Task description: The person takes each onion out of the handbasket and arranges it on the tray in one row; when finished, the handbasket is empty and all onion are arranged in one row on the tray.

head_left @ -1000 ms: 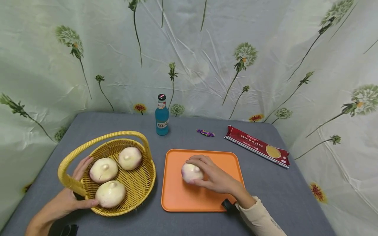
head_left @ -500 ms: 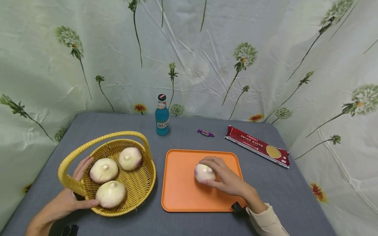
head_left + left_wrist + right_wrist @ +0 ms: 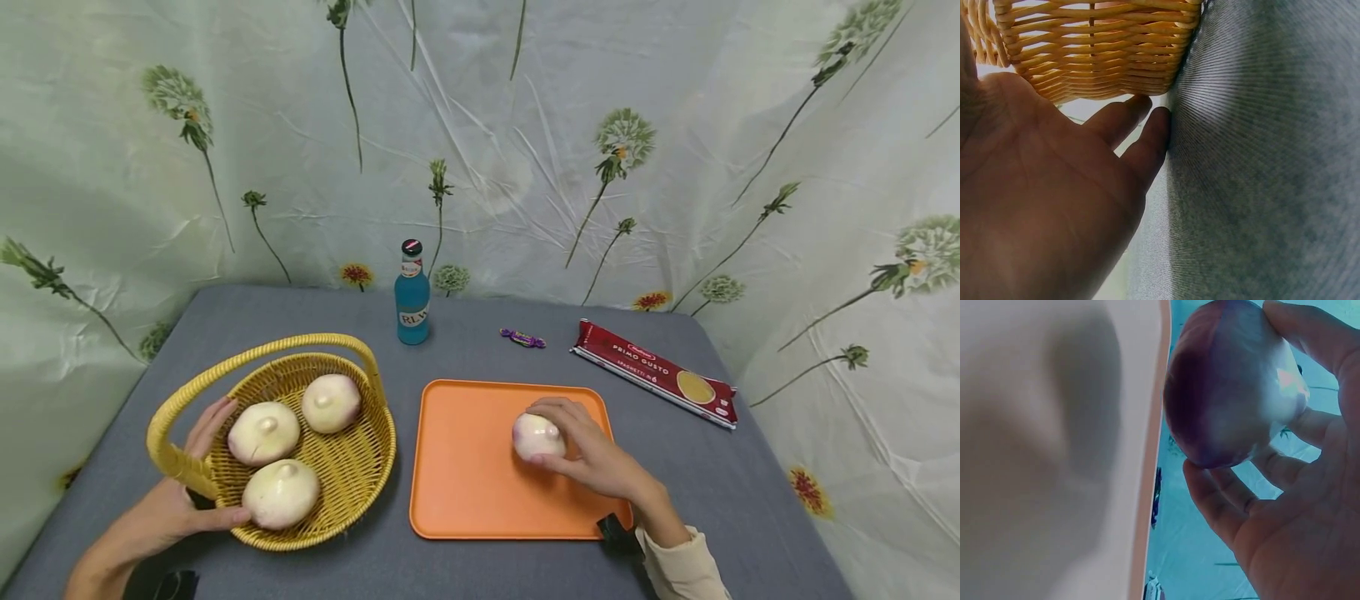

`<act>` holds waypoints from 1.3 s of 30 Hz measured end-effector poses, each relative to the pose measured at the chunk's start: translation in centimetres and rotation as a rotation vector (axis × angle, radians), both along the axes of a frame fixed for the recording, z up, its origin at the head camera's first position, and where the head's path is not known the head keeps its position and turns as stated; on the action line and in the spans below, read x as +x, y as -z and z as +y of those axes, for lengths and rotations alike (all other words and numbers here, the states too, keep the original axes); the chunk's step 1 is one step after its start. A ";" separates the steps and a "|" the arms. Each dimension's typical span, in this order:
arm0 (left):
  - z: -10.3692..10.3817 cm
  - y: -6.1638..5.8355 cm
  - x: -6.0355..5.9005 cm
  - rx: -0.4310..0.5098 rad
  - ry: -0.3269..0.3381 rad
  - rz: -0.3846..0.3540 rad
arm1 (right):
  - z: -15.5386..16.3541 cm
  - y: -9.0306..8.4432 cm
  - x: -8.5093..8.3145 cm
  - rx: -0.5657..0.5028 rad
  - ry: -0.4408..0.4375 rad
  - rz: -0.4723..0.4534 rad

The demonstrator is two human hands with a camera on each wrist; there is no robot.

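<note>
My right hand (image 3: pixel 592 454) grips a white and purple turnip (image 3: pixel 537 437) between thumb and fingers, over the right half of an orange tray (image 3: pixel 465 492). In the right wrist view the turnip (image 3: pixel 1229 394) hangs a little above the tray surface, its purple side facing down. At the left, my left hand (image 3: pixel 168 517) holds the side of a yellow wicker basket (image 3: pixel 352 475), thumb on the front rim and fingers beyond the handle. Several of that hand's fingertips lie by the woven wall (image 3: pixel 1104 50) in the left wrist view. Three turnips (image 3: pixel 264 433) lie in the basket.
A blue bottle (image 3: pixel 412 300) stands upright at the back. To its right lie a purple-wrapped candy (image 3: pixel 522 337) and a red spaghetti pack (image 3: pixel 652 371). A floral curtain (image 3: pixel 510 167) hangs behind the grey-blue tabletop (image 3: pixel 480 350).
The right hand has moved to the right over the tray with the turnip in its grip. My left hand and the basket have stayed in place.
</note>
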State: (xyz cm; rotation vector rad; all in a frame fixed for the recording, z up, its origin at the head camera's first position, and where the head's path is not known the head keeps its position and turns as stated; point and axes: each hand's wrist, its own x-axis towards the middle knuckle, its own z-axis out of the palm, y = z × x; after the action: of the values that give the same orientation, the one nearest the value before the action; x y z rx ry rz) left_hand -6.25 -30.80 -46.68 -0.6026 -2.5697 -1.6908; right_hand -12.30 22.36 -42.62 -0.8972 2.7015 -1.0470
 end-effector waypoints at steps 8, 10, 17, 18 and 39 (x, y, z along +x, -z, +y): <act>0.0 0.0 -0.1 0.003 0.007 -0.001 | 0.8 0.2 -0.3 0.048 -0.007 -0.023; 0.0 0.1 -0.1 -0.001 0.008 -0.002 | 1.0 0.1 -0.3 0.064 -0.009 -0.031; -0.2 0.1 -0.1 -0.003 0.007 0.012 | 1.7 -0.3 -0.5 0.102 0.006 -0.032; -0.2 0.0 -0.1 -0.006 0.005 0.013 | 1.8 -0.3 -0.5 0.108 0.005 -0.029; -0.1 0.1 -0.1 -0.003 0.001 0.005 | 3.3 -0.8 -0.8 0.125 0.009 -0.030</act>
State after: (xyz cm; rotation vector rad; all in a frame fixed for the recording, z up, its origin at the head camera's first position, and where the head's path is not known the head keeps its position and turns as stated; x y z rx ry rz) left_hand -6.35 -30.90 -46.80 -0.6077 -2.5696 -1.6837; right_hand -13.13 25.71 -41.80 -0.8415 2.7138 -0.8750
